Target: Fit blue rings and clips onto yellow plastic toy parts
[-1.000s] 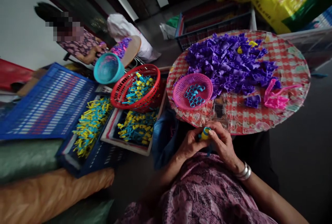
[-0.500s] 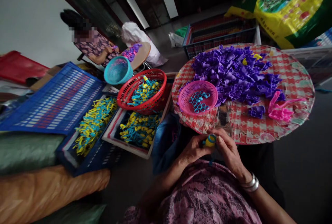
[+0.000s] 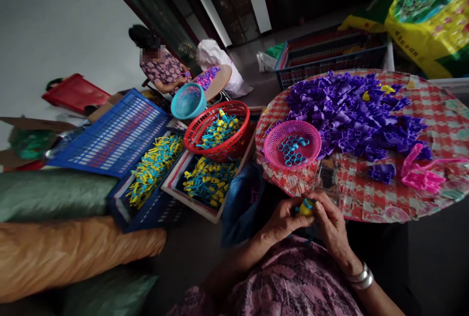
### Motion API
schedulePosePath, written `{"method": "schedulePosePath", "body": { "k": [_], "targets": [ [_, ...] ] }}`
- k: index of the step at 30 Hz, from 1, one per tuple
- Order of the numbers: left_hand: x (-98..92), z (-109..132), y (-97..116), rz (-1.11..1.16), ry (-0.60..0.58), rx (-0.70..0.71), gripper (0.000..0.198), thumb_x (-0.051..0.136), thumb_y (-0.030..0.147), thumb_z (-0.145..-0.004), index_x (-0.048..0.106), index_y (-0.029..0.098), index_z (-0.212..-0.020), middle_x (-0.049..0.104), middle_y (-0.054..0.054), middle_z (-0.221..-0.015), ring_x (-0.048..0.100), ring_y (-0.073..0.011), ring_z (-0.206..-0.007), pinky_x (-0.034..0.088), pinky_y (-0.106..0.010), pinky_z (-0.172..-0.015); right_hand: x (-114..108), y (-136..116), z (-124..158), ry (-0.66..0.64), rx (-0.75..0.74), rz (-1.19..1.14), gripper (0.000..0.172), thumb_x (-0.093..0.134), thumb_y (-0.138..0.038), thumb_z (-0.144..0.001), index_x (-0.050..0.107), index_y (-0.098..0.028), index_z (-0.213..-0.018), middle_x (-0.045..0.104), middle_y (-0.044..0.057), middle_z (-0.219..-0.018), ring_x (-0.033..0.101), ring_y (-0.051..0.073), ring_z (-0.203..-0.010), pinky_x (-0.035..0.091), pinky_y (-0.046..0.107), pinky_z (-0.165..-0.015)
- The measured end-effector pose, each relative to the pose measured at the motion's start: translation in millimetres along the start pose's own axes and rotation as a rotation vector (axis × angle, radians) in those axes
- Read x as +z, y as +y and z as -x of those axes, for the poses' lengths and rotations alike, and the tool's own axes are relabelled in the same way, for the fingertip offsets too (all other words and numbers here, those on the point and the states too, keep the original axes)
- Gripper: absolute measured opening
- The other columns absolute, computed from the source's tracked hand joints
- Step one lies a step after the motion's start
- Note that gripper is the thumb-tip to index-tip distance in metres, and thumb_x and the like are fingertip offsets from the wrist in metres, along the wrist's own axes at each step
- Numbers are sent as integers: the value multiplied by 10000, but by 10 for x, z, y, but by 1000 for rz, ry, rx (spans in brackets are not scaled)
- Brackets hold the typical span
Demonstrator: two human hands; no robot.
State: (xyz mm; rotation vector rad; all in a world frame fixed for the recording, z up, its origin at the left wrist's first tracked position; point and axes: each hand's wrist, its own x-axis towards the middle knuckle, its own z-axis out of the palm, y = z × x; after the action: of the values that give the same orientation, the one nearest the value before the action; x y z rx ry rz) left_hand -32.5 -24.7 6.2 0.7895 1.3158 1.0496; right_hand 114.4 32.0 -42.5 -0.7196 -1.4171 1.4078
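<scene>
Left hand, right hand pinching yellow-and-blue piece. Yellow bag: print, perhaps Chinese, too blurred to read.

Table: carries the heap, a loose piece before it and another part right of that
Ring basket: on the table's left side (rings inside)
Large basket: left of the table, above the crate's far end
Second crate: left of that one
Left hand, right hand: before the table, held piece between them
</scene>
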Motion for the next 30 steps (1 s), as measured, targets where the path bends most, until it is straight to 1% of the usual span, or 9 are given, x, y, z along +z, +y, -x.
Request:
{"method": "schedulePosePath", "body": {
  "k": [3, 7, 10, 11, 13, 16, 21, 26, 30],
  "targets": [
    [88, -18, 40, 44, 18, 11, 455, 936, 530, -746, 801, 201, -1029, 668, -25, -874, 561, -168, -772, 496, -315, -721, -19, 16, -4, 48, -15, -5, 274, 628, -470, -1081, 833, -292, -1117, 789, 70, -1094, 733, 227, -985, 587, 356, -851],
    [119, -48, 116, 91, -29, 7, 501, 980, 494, -714, 810, 166, -1051, 662, -10, -864, 553, -136, -764, 471, -275, -722, -43, -59, -31, 43, 37, -70, 272, 654, -486, -1066, 840, -298, -1130, 780, 70, -1136, 726, 228, -1033, 582, 356, -888],
    [76, -38, 110, 110, -41, 10, 510, 1006, 454, -687, 828, 169, -1071, 703, -15, -899, 583, -148, -794, 491, -276, -764, -21, -182, -17, 35, 168, -132, 308, 670, -536, -1048, 844, -292, -1120, 774, 66, -1181, 714, 235, -1102, 565, 368, -974],
    [56, -37, 94, 107, -28, 18, 496, 993, 456, -707, 831, 177, -1084, 717, -15, -914, 593, -150, -802, 496, -275, -777, -4, -218, -13, 31, 228, -191, 331, 668, -560, -1044, 837, -296, -1149, 774, 61, -1198, 716, 232, -1100, 563, 372, -992],
    [13, -49, 51, 71, -9, 59, 488, 1005, 437, -688, 839, 182, -1069, 746, -20, -955, 617, -161, -835, 508, -277, -811, 33, -265, -17, 43, 338, -340, 391, 663, -610, -1031, 807, -310, -1237, 784, 49, -1214, 723, 227, -1086, 566, 383, -1025],
    [-29, -88, -21, 68, -23, 99, 446, 989, 432, -719, 848, 196, -1070, 772, -35, -1012, 653, -181, -901, 531, -288, -863, 61, -284, -44, 47, 426, -462, 435, 688, -651, -998, 791, -304, -1238, 795, 45, -1178, 724, 223, -1064, 572, 374, -1022],
    [-67, -128, -143, 109, -7, 72, 497, 1001, 452, -702, 849, 214, -1111, 769, -28, -992, 655, -171, -877, 548, -280, -843, 45, -284, -79, 54, 475, -497, 399, 782, -634, -930, 802, -280, -1113, 788, 27, -1100, 703, 198, -981, 574, 329, -956],
    [-106, -160, -217, 109, 29, 40, 542, 977, 500, -723, 837, 198, -1150, 703, -2, -865, 591, -129, -757, 530, -245, -717, 50, -232, -131, 27, 460, -445, 366, 787, -607, -935, 790, -249, -1014, 783, 23, -1037, 691, 182, -940, 566, 315, -934],
    [-104, -169, -202, 118, 2, 16, 550, 957, 502, -748, 822, 186, -1177, 738, -29, -935, 658, -148, -838, 573, -262, -789, 39, -212, -150, 19, 448, -425, 419, 722, -651, -967, 778, -250, -1072, 791, 35, -1050, 713, 190, -910, 599, 343, -924]
  ]
}}
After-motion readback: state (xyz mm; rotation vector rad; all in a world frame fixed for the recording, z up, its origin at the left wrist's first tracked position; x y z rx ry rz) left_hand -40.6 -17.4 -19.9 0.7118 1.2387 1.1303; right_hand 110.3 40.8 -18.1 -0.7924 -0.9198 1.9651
